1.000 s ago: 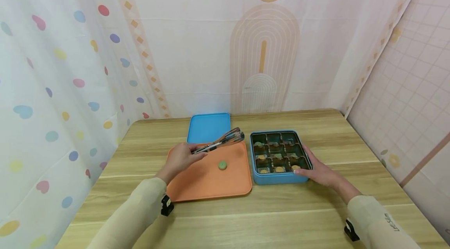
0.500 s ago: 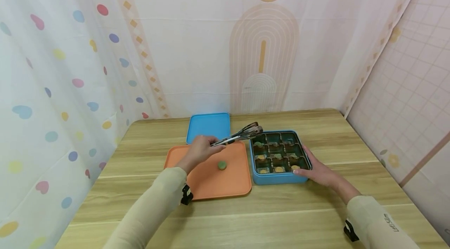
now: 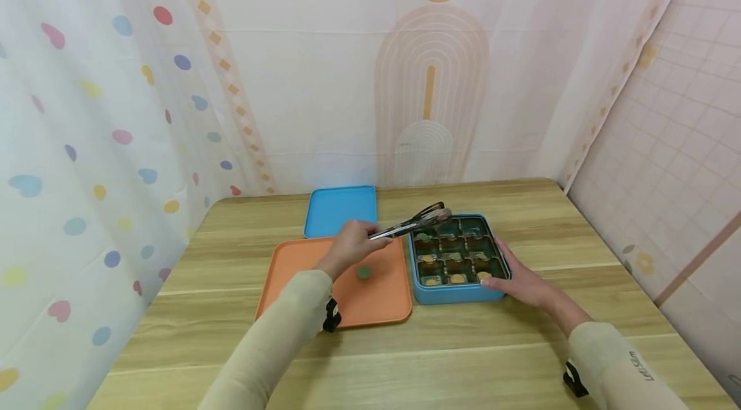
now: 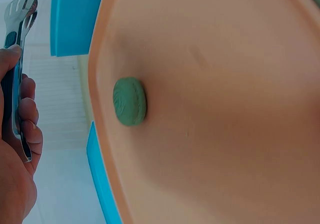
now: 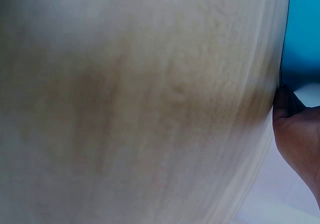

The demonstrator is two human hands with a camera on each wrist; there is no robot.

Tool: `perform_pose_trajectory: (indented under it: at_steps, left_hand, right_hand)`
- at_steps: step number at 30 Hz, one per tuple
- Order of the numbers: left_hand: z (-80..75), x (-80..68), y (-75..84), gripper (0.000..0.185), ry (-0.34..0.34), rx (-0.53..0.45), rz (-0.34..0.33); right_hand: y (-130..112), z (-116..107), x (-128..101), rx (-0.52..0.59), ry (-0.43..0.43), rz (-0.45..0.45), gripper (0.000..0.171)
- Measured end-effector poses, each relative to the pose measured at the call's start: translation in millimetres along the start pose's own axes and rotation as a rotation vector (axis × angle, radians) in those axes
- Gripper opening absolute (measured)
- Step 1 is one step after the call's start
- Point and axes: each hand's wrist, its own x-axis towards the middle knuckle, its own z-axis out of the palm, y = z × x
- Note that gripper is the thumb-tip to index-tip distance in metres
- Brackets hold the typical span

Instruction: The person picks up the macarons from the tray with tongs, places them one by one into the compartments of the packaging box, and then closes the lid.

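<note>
My left hand [image 3: 350,246] grips a pair of metal serving tongs [image 3: 399,228] above the orange tray [image 3: 278,281]. The tong tips are over the far left of a blue square box [image 3: 460,294]. Something brownish shows between the tips; in the left wrist view it is too small to identify. A round green pastry [image 4: 129,101] with a patterned top lies on the tray, below the hand. My right hand [image 3: 523,278] holds the box at its right side, thumb at the front right corner. Inside, a dark divided insert [image 3: 457,246] has yellow-orange and green pieces in several compartments.
A flat blue lid [image 3: 340,210] lies behind the tray. Tray and box stand side by side on a wood-grain table [image 3: 417,365], with a narrow gap between them. A patterned curtain [image 3: 324,75] hangs behind the table and along its sides.
My left hand has carried the tongs rightward, from above the tray to over the box's far left corner. The right hand stays at the box.
</note>
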Motion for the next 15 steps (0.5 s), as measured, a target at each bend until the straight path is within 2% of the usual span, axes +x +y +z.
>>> perform_pose_trajectory:
  at_steps: [10, 15]
  left_hand:
    - [8.6, 2.4, 0.8, 0.031, -0.014, 0.008, -0.008]
    - [8.8, 3.1, 2.3, 0.026, -0.012, -0.004, -0.025]
  right_hand:
    - [-4.2, 0.7, 0.4, 0.001, -0.002, -0.008, 0.104]
    - [-3.3, 1.0, -1.0, 0.008, -0.001, -0.004, 0.105]
